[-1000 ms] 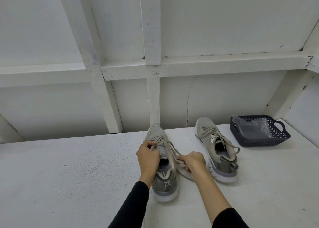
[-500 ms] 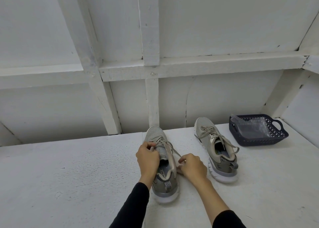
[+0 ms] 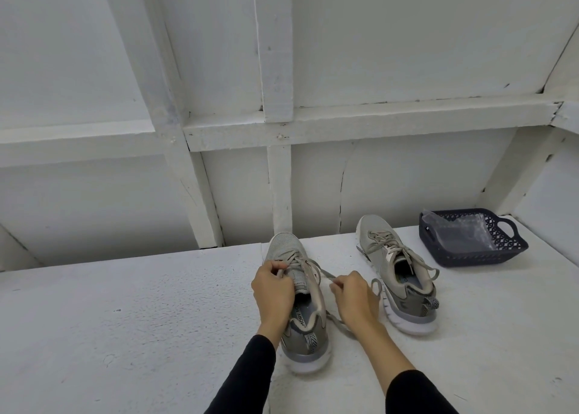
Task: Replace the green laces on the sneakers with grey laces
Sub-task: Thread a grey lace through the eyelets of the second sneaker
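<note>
Evidently I am nearing completion: both sneakers are sitting laced in grey on the shelf (image 3: 156, 304), the far sneaker (image 3: 396, 275) untied. Left hand (image 3: 273, 291) and right hand (image 3: 355, 297) are pinching lace ends on the near sneaker (image 3: 300, 313), left to tie.

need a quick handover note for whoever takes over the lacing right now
Left hand: pinches the lace at the near sneaker's eyelets.
Right hand: pinches the loose lace end beside that shoe.
Far sneaker: laced, ends untied, next to the dark basket holding a clear plastic bag.
Done: cannot tell which laces are new.
Left: finish the near sneaker.
</note>
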